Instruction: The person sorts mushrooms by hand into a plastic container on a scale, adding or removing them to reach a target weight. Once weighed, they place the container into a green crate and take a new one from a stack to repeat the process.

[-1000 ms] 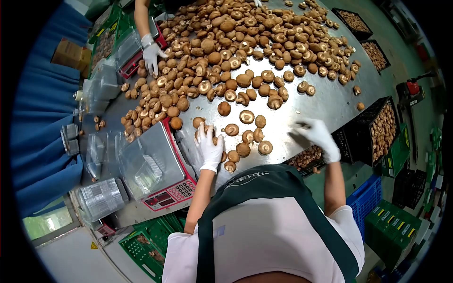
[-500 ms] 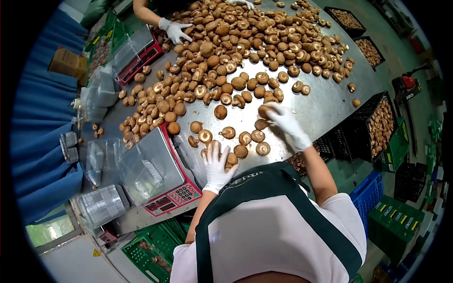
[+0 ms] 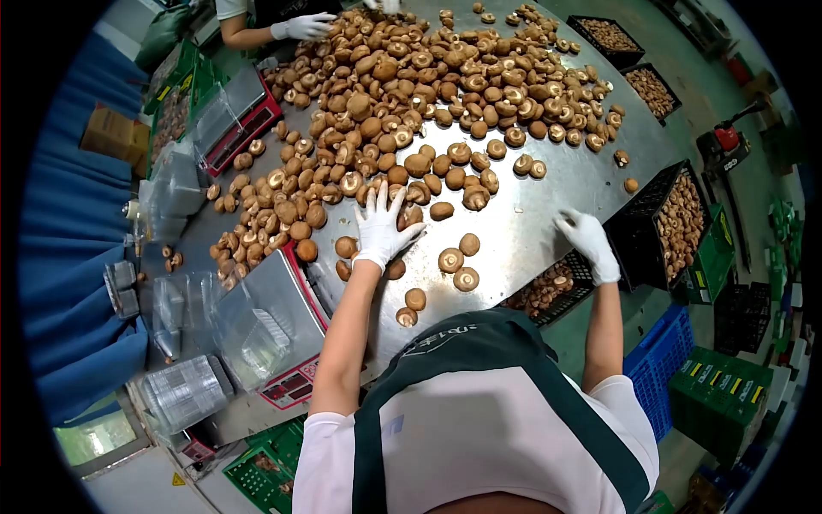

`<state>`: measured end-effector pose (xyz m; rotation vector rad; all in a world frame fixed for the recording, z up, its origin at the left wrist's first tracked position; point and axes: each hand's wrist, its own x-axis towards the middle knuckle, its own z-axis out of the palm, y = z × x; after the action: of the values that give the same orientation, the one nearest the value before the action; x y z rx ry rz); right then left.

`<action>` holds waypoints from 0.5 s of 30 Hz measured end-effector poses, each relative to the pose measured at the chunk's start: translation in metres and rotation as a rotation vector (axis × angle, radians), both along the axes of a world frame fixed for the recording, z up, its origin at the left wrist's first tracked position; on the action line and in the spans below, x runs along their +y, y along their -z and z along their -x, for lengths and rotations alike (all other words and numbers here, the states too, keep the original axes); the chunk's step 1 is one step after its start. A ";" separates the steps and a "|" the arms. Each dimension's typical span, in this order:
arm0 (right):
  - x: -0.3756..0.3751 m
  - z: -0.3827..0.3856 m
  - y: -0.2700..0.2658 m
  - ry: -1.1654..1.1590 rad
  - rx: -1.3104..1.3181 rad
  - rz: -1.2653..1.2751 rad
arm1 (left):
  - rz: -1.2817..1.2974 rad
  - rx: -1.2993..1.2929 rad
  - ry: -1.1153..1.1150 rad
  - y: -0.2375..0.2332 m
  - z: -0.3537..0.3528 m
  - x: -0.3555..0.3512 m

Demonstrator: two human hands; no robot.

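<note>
Left hand (image 3: 379, 227) lies splayed, gripping nothing, on mushrooms (image 3: 428, 94) at the pile's near edge; wide fingers cover several. Right hand (image 3: 589, 244) sits at the surface (image 3: 548, 184) rim above the crate (image 3: 556, 310), possibly empty; you cannot tell.

Mushroom (image 3: 412, 214) half hidden by left hand (image 3: 379, 227), co-worker (image 3: 248, 32) cut off at top

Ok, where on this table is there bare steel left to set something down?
The widest bare patch of table lies between the few loose mushrooms by the left hand and the right hand at the edge. A thinner strip runs along the edge by the black crate. The heap farther back and the scale side are crowded.
</note>
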<state>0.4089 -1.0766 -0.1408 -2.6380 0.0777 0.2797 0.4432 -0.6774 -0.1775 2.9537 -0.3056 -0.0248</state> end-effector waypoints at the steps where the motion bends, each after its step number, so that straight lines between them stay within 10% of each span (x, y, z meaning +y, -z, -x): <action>1: 0.020 -0.014 0.001 0.022 -0.074 -0.135 | 0.005 0.057 0.008 -0.003 -0.002 0.001; 5: 0.110 -0.058 0.009 0.119 -0.227 -0.387 | 0.036 0.198 0.041 -0.006 0.012 -0.002; 8: 0.166 -0.049 0.037 -0.143 -0.294 0.021 | -0.022 0.074 0.068 -0.006 0.042 -0.002; 15: 0.201 0.026 0.034 -0.478 -0.243 -0.084 | 0.137 -0.008 0.088 -0.012 0.101 -0.004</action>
<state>0.3828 -0.8755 -0.1745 -2.5523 -0.6347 0.1113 0.3418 -0.6815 -0.1659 2.8035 -0.4212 -0.0032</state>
